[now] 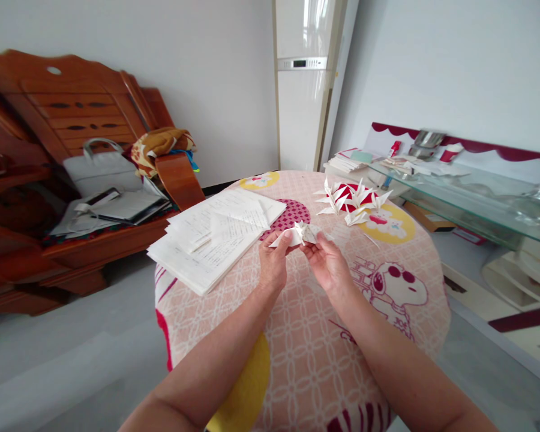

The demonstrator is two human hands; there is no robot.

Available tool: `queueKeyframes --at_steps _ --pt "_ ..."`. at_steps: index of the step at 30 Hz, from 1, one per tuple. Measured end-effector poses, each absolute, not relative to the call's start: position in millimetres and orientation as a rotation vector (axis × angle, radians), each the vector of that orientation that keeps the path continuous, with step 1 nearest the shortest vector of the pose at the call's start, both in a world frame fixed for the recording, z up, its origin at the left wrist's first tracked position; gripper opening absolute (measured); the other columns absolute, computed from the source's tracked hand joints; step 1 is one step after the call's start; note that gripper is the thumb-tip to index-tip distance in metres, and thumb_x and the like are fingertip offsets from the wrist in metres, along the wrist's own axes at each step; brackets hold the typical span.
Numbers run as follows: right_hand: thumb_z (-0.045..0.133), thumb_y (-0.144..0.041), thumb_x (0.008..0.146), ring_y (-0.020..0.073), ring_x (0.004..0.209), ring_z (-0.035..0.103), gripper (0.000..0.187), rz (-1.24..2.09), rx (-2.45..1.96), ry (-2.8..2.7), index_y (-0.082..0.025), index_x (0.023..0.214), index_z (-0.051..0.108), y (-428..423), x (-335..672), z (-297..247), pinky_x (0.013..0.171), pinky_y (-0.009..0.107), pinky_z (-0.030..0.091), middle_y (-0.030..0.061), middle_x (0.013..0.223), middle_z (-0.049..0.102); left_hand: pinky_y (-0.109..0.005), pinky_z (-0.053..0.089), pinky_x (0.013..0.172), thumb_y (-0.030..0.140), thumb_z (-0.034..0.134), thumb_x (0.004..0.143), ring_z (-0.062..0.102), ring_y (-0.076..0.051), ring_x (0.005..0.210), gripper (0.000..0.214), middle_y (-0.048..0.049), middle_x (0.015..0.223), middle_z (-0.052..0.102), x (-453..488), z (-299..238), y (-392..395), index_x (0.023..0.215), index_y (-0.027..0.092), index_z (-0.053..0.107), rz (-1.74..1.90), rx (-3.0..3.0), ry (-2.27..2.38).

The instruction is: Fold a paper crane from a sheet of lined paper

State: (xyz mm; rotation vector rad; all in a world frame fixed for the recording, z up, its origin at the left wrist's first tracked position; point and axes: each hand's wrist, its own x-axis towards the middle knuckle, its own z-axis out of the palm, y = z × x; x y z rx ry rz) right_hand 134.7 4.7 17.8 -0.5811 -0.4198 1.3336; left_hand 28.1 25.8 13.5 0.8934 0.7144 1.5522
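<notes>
Between my two hands, above the middle of the round table, is a white folded paper crane with its wings spread sideways. My left hand pinches one wing between thumb and fingers. The other wing is gripped by my right hand, its thumb on top and fingers underneath. Beyond my right hand, several finished-looking white paper cranes stand in a cluster on the cloth. Left of my left hand lies a stack of handwritten paper sheets, with a loose sheet on top.
A pink patterned tablecloth covers the table. At left, a wooden bench holds a grey bag and a laptop-like flat item. A glass shelf with small items stands at right; a tall white cabinet unit is behind.
</notes>
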Motion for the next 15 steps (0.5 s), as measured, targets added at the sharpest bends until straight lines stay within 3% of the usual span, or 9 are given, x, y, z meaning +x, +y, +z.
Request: queueKeyframes --at_steps 10,15 --pt "0.077 -0.023 0.078 0.0139 0.07 0.068 0.011 1.305 -0.562 -0.428 -0.02 0.071 0.069 5 135 16 0.073 0.027 0.06 0.0002 0.075 0.075 -0.023 0.055 0.07 0.041 0.081 0.071 0.062 -0.011 0.069 0.03 -0.0004 0.074 0.067 30 13 26 0.073 0.014 0.068 1.567 0.908 0.687" --pt "0.076 -0.024 0.08 0.0138 0.062 0.068 0.01 1.307 -0.627 -0.465 -0.017 0.075 0.071 5 141 17 0.063 0.024 0.059 0.0026 0.069 0.074 -0.023 0.055 0.062 0.041 0.084 0.067 0.059 -0.01 0.062 0.034 0.0009 0.066 0.062 20 20 31 0.066 0.014 0.064 1.481 0.984 0.723"
